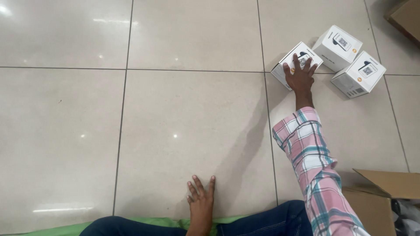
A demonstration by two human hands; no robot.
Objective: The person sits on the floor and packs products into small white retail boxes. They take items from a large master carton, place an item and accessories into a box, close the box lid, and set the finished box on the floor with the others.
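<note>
Your right hand [300, 75] is stretched far forward, arm in a pink plaid sleeve [313, 161], with the fingers spread and laid over the top of the nearest white box [294, 61]. The fingers drape the top and near face; whether they have closed into a real grip cannot be told from this view. Your left hand [200, 197] is flat on the tiled floor [175, 109], fingers apart, holding nothing, propping you as you lean.

Step in hand, as judged: the take-up of the near box. It sits on the floor at a grout line, turned corner-on to you. Just beside it to the right stands a second white box [337, 47], and near that a third white box [358, 74]; the three form a tight cluster, and contact between them cannot be confirmed.

The next move calls for a firm hold across opposite faces before any lift, since the reach is at full stretch and the hand covers only the top.

Room: wide open tile lies to the left and between box and knees. To the right, an open cardboard carton [380, 196] stands at your side with a raised flap; another brown cardboard edge [404, 17] shows at the top right corner.
</note>
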